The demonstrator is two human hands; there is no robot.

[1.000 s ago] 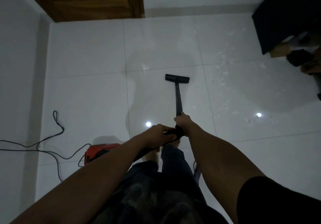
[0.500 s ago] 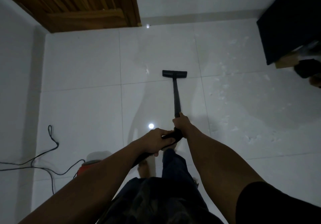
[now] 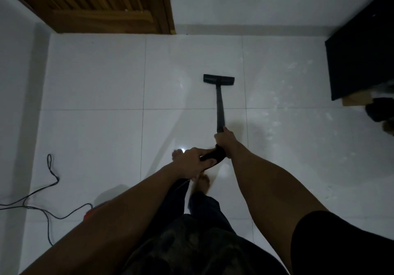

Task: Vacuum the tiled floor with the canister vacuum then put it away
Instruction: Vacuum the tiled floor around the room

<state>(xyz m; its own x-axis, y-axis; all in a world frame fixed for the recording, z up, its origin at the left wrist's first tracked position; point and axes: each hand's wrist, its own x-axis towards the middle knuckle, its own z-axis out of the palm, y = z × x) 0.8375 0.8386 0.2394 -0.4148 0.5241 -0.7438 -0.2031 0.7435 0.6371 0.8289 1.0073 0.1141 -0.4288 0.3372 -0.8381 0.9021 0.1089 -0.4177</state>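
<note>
The person pushes the vacuum forward. The right hand is closed around the lower end of the black tube. The left hand grips the curved handle just behind it, so the two hands are close together and both hold the vacuum firmly.

A second ago the floor nozzle was on the near side of a tile joint. Now it has crossed that joint and lies flat on the far row of tiles, at 12 o'clock from the person. The person has also stepped forward: the wooden door at 11 o'clock looks nearer, and one bare foot shows beside the left hand.

The red canister was plain to see before. Now it is almost hidden behind the left forearm at 8 o'clock, and its cord trails away toward 9 o'clock.

I judge that the middle strip of the floor is nearly covered up to the wall. Pale specks remain at 2 o'clock, near the black furniture, so the vacuuming is not finished and putting the machine away is some way off.
</note>
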